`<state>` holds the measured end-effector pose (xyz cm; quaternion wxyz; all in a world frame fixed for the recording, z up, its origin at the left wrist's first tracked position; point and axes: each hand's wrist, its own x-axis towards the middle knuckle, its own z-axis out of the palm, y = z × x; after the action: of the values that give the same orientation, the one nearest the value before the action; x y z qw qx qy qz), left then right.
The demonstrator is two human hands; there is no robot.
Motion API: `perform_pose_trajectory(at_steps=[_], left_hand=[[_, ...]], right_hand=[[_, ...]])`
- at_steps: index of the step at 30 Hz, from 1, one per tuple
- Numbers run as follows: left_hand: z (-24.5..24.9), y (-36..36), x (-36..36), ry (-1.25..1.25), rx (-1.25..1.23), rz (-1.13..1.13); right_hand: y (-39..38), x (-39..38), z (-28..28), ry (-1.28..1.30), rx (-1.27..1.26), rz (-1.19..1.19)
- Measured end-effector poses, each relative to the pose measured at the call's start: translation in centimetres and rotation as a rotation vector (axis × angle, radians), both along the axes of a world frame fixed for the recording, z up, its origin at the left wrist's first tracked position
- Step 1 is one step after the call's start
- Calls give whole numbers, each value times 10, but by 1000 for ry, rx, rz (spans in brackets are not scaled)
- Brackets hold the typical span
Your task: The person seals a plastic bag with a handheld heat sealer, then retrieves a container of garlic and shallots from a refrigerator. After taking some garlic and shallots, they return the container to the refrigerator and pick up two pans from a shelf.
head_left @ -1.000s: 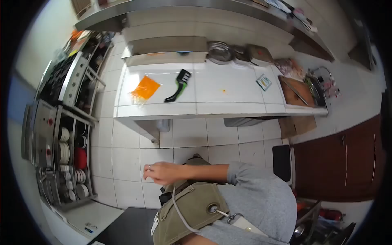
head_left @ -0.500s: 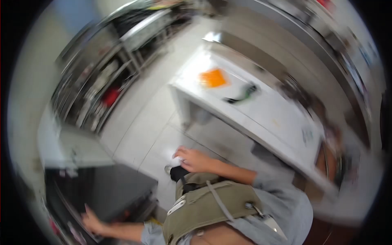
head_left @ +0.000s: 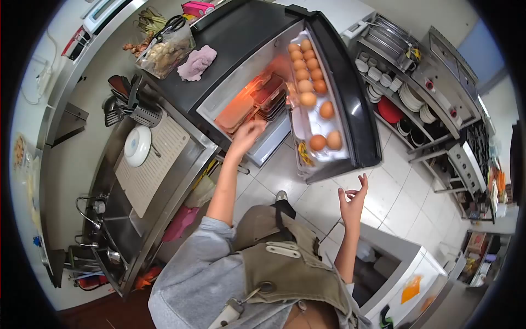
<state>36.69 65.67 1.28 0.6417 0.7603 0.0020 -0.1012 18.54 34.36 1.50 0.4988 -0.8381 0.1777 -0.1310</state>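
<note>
My left hand reaches into the open fridge, fingers apart beside stacked lidded containers; any contact is unclear. To the right, my right hand is raised below the black fridge door, fingers spread and empty. Brown eggs sit in a clear tray on the door's inner side. A yellow packet is in the lower door shelf. An orange glow covers part of the fridge's inside.
A pink cloth and a bag of ginger-like roots lie on the fridge top. Left are a sink counter, an upturned white bowl and a utensil holder. Dish shelves and a white table stand right.
The view has swung from the white table to the fridge, whose lit inside and eggs now show. My right hand has moved away from my body; the white thing at it earlier is gone.
</note>
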Motion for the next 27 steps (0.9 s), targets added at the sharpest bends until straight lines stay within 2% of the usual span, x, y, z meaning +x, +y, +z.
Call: perform_pose_trajectory(at_steps=[2, 3, 5, 7, 9, 10, 12, 15, 18, 19, 21, 22, 24, 27], left_hand=[[-44, 15, 7, 231, 11, 26], [-64, 22, 13, 253, 13, 35], [-103, 32, 25, 476, -164, 180], [-142, 42, 45, 522, -209, 230], [-166, 41, 67, 629, -383, 406], [-169, 36, 79, 646, -390, 438], [-183, 22, 104, 656, -392, 445], [-212, 11, 139, 672, -410, 452], [-228, 0, 181, 554, -643, 644], [-235, -4, 200, 546, -643, 649], [-251, -20, 234, 414, -410, 714], [-233, -39, 250, 296, -377, 737], [-230, -56, 296, 265, -427, 952], [-251, -49, 345, 222, -581, 1112]], right_hand=[[-17, 32, -27, 47, 10, -27], [-23, 41, -37, 102, 25, -69], [-46, 62, -39, 133, 24, -127], [-79, 78, -80, -162, 174, -190], [-105, 87, -73, -44, 169, -189], [-120, 95, -81, -30, 76, -191], [-150, 108, -100, -4, -52, -220], [-198, 134, -126, 5, -42, -278], [-243, 154, -148, 9, -25, -319], [-256, 159, -155, 14, -15, -336], [-279, 165, -169, 19, 8, -362], [-292, 166, -175, 24, 20, -367], [-310, 169, -190, 26, 58, -367], [-330, 175, -214, 35, 128, -340]])
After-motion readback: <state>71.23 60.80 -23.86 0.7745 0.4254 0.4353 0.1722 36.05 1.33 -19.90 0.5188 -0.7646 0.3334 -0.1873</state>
